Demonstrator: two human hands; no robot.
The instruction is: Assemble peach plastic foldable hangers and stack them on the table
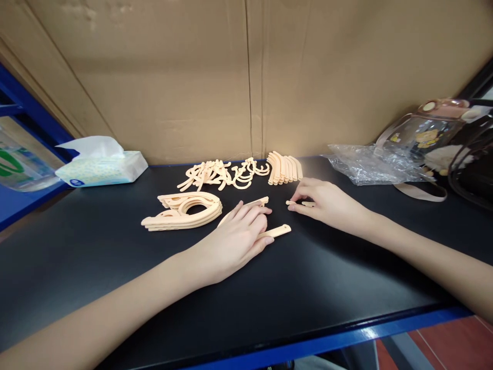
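My left hand [241, 234] is closed over a peach plastic hanger part [283, 231], its thumb along the near arm. A second arm [262, 201] sticks out past the fingertips, and the palm hides where the two meet. Just to the right, my right hand [323, 203] pinches a small peach hanger piece [288, 202] between thumb and fingers, low over the black table; most of its shape is covered. Left of my left hand lies a stack of folded peach hangers [208, 220].
Behind my hands are a heap of loose curved hanger parts [208, 172], several hooks [242, 177] and a row of hanger arms [283, 168]. A tissue pack [103, 167] stands left; a clear plastic bag [370, 164] and a transparent bottle [431, 131] are at right.
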